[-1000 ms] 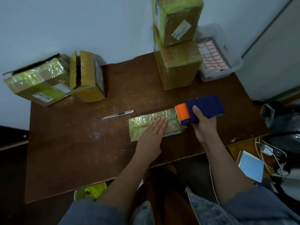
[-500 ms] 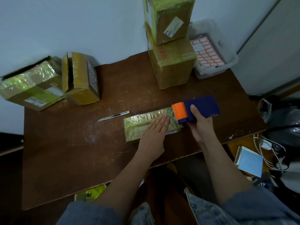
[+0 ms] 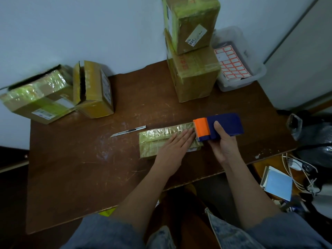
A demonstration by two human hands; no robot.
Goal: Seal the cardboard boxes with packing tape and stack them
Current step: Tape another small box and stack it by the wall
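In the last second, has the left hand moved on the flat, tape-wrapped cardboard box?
Yes: the left hand slid rightward along the flat box, fingertips now nearly at the orange-and-blue plastic tape dispenser.

We see a dark brown table (image 3: 75, 173) streaked with pale scratches; on it lies a flat box (image 3: 154, 141), olive-tan under glossy tape with greenish-yellow glints; the tape dispenser (image 3: 218, 127) is navy blue with a bright orange front; the knife (image 3: 128, 131) is silver with a dark middle; the two stacked boxes (image 3: 193, 51) are brown cardboard banded yellow-green, the lower with faint red print, the upper with a white label; the clear tub (image 3: 251, 81) holds a white sheet of red-bordered stickers (image 3: 231, 63); our sleeves (image 3: 107, 232) are faded blue denim; the wall (image 3: 80, 27) is pale blue-grey.
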